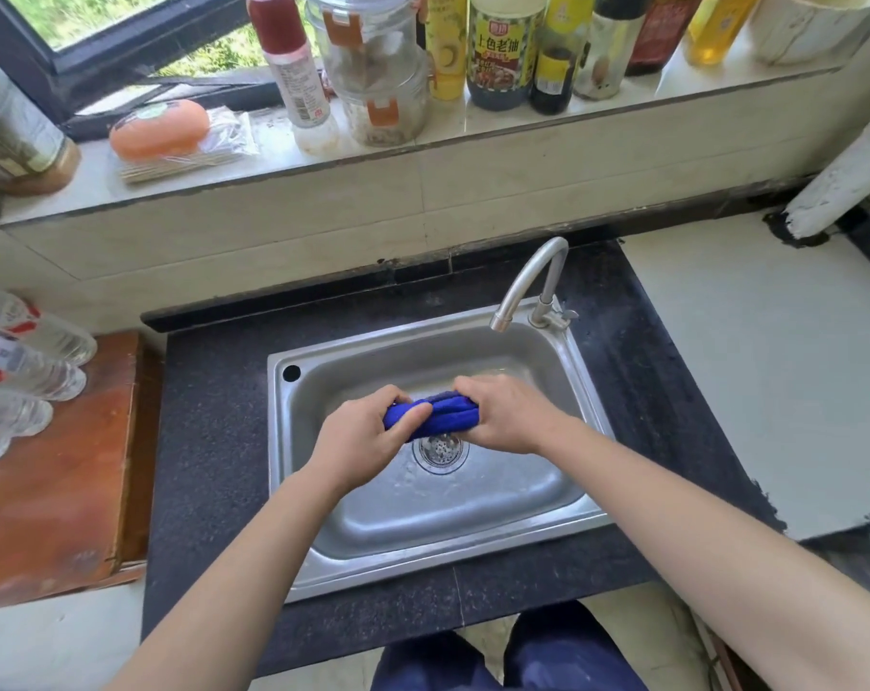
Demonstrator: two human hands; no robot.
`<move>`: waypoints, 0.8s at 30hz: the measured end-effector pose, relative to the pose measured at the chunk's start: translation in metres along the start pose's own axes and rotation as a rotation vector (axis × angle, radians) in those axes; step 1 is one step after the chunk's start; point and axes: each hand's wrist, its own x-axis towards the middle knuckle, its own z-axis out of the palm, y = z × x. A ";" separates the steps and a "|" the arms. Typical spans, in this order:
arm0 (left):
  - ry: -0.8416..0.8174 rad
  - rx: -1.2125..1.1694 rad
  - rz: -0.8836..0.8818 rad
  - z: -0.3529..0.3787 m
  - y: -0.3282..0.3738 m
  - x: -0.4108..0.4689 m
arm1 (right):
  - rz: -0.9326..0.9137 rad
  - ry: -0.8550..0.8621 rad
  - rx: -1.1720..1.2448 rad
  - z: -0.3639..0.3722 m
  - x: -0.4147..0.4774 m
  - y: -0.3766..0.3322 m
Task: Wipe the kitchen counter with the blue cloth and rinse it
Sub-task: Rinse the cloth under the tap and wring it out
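While both hands bunch it over the drain, blue cloth sits above the sink | left hand grip clamped on one end | right hand clamps the other, likely wringing | tap shows no stream.

cloth: deep blue. sink + tap: plain steel grey. counter: black, fine speckle. far sill: pale cream. left table: red-brown wood. soap: orange. right slab: plain white.
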 end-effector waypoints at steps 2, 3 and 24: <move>-0.107 -0.297 -0.102 0.001 0.000 -0.003 | -0.032 0.055 0.043 0.004 -0.007 0.006; -0.157 -0.442 -0.139 0.001 -0.001 -0.004 | -0.048 0.081 0.064 0.006 -0.010 0.009; -0.776 -0.906 -0.306 -0.039 0.013 -0.005 | -0.448 0.244 -0.167 -0.018 -0.021 0.005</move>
